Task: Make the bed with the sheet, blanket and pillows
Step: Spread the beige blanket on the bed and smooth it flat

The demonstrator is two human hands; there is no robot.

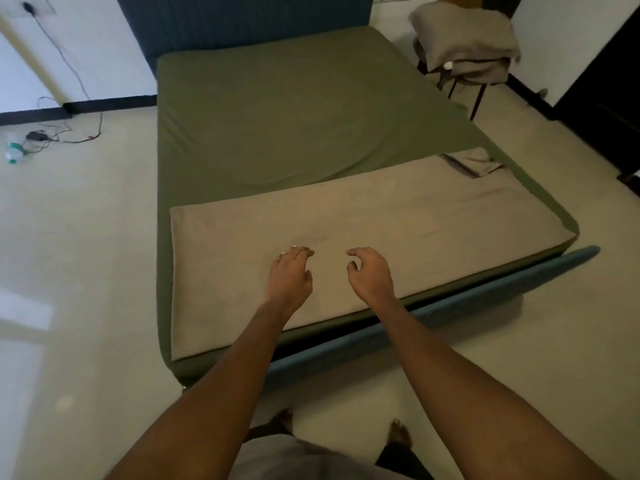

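A green sheet (277, 116) covers the whole mattress. A folded beige blanket (415, 216) lies flat across the foot of the bed, with its far right corner turned back. My left hand (289, 275) is over the blanket's near middle, fingers bent down toward the cloth and holding nothing. My right hand (369, 271) hovers beside it with loosely curled fingers, also empty. A pile of beige pillows or bedding (464, 39) sits on a stool at the back right.
The dark blue headboard (242, 19) stands at the far end, and the blue bed frame (450, 303) shows along the foot. Cables and a charger (45, 133) lie on the floor at left beside a plastic bottle (14, 150). My bare feet stand on the pale floor.
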